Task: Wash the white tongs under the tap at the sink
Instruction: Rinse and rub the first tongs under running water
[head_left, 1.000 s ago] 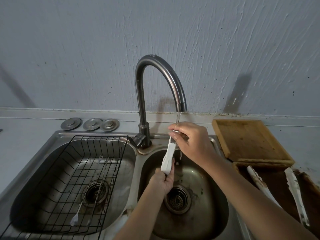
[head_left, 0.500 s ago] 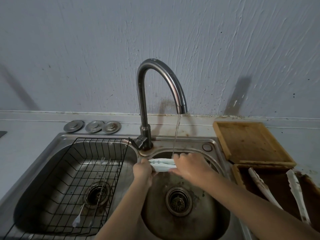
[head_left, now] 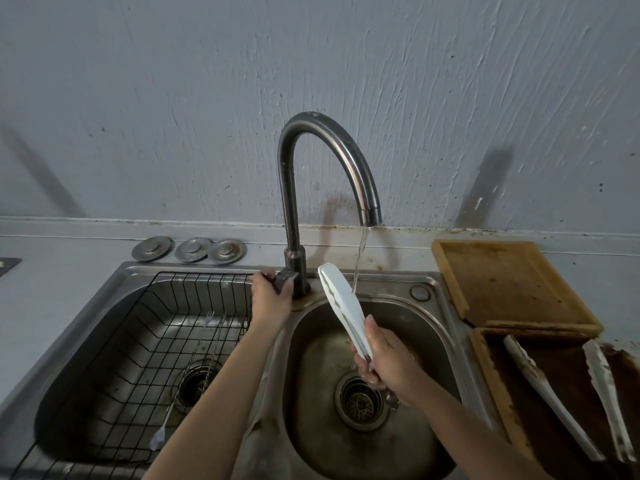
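My right hand [head_left: 386, 362] grips the lower end of the white tongs [head_left: 341, 303] over the right sink basin [head_left: 429, 334]. The tongs point up and to the left, and a thin stream of water from the curved metal tap [head_left: 325, 161] falls on their upper part. My left hand [head_left: 268, 297] is closed around the tap handle [head_left: 284, 279] at the base of the tap.
A black wire rack [head_left: 145, 341] with forks and a spoon fills the left basin. Three metal drain covers [head_left: 190, 250] lie behind it. A wooden board [head_left: 509, 282] and a dark tray [head_left: 498, 393] holding two dirty tongs [head_left: 550, 396] sit to the right.
My left hand let go of the tongs and moved up to the tap handle. My right hand shifted to the tongs' lower end and tilted them upright under the water.
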